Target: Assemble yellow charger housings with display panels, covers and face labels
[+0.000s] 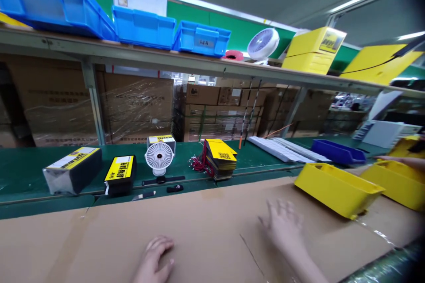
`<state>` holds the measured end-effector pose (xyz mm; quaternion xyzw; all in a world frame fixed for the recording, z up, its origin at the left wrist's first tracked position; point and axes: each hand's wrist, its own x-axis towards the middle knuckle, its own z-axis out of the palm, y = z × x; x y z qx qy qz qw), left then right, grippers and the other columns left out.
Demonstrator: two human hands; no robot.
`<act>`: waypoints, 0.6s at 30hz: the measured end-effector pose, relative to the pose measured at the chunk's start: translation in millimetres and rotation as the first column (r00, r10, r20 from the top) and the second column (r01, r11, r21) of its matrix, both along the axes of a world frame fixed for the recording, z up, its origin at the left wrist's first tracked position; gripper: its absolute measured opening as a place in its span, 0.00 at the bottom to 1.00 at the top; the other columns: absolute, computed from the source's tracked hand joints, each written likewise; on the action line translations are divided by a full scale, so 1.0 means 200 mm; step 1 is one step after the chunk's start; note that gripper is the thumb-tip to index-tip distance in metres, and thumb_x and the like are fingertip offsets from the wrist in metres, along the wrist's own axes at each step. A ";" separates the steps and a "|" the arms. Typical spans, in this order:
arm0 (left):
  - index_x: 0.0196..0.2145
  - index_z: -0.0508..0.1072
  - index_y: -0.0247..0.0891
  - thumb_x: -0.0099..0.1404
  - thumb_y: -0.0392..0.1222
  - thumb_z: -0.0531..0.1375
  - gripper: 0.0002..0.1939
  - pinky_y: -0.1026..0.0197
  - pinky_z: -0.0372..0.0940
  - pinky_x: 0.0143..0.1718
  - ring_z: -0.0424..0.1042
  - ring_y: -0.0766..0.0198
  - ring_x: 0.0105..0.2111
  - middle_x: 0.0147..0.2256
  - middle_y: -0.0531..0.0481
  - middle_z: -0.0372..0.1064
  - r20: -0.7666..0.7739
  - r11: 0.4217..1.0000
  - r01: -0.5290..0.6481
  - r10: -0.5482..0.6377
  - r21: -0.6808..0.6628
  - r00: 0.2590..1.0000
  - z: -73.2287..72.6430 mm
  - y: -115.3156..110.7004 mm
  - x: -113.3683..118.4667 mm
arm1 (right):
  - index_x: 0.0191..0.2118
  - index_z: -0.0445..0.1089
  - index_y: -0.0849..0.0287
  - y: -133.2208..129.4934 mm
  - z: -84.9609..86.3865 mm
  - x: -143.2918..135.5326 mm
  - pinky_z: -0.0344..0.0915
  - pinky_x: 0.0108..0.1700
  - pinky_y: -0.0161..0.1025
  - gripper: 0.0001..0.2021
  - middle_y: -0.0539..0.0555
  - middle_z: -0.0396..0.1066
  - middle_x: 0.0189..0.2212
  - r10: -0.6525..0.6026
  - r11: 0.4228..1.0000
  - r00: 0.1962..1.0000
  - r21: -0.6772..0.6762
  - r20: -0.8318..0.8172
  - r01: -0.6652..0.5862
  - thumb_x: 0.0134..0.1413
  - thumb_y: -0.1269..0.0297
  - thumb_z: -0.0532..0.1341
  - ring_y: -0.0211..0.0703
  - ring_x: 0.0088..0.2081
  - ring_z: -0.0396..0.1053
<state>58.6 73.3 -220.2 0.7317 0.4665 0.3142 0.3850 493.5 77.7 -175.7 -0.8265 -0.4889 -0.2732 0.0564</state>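
My left hand is low over the brown cardboard sheet, thumb apart from the loosely curved fingers, holding nothing. Blurred by motion, my right hand reaches forward over the same sheet with its fingers spread and nothing in it. Nearest to it, on the right, stands a yellow plastic casing, with a gap between them. A second yellow casing is farther right, where another person's hand shows at the frame edge. Whether my hands touch the cardboard, I cannot tell.
Behind the cardboard stand a white fan, a stack of yellow cards, black-and-yellow boxes and a dark blue tray. A shelf above holds blue bins and a yellow box.
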 end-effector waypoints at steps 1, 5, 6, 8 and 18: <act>0.45 0.73 0.43 0.57 0.48 0.57 0.18 0.46 0.49 0.59 0.57 0.51 0.55 0.51 0.43 0.66 -0.009 1.000 0.015 -0.015 0.010 1.000 0.00 0.00 -0.01 | 0.57 0.59 0.61 0.06 0.04 -0.11 0.39 0.58 0.61 0.29 0.66 0.52 0.59 0.088 0.996 0.996 0.007 -0.009 -0.088 0.51 0.53 0.52 0.65 0.62 0.40; 0.46 0.73 0.44 0.57 0.45 0.57 0.18 0.44 0.49 0.59 0.57 0.51 0.56 0.51 0.43 0.65 0.016 0.999 0.047 -0.047 0.019 0.999 0.01 0.00 -0.02 | 0.62 0.48 0.59 0.32 0.36 -0.50 0.39 0.60 0.55 0.28 0.61 0.41 0.64 0.379 0.908 0.923 0.167 0.065 -0.385 0.57 0.55 0.48 0.56 0.64 0.33; 0.45 0.73 0.43 0.57 0.44 0.58 0.17 0.43 0.48 0.59 0.57 0.50 0.56 0.51 0.43 0.65 0.042 0.999 0.046 -0.046 0.011 0.998 0.02 0.00 -0.03 | 0.62 0.47 0.59 0.39 0.44 -0.56 0.38 0.60 0.55 0.28 0.60 0.39 0.64 0.411 0.890 0.909 0.188 0.068 -0.416 0.58 0.56 0.48 0.55 0.64 0.32; 0.43 0.74 0.44 0.56 0.43 0.59 0.16 0.42 0.48 0.59 0.57 0.49 0.55 0.50 0.42 0.66 0.090 0.999 0.037 -0.036 -0.003 0.995 0.03 -0.01 -0.03 | 0.63 0.44 0.61 0.51 0.58 -0.63 0.37 0.59 0.58 0.30 0.62 0.36 0.65 0.446 0.874 0.894 0.195 0.039 -0.444 0.57 0.58 0.50 0.58 0.64 0.31; 0.41 0.76 0.45 0.54 0.48 0.61 0.16 0.40 0.46 0.59 0.57 0.43 0.55 0.49 0.40 0.67 0.162 0.997 0.065 -0.059 -0.032 0.985 0.05 0.01 -0.04 | 0.52 0.65 0.59 0.42 0.71 -0.81 0.47 0.55 0.52 0.21 0.59 0.69 0.39 0.591 0.787 0.806 0.192 0.039 -0.586 0.54 0.75 0.48 0.51 0.45 0.60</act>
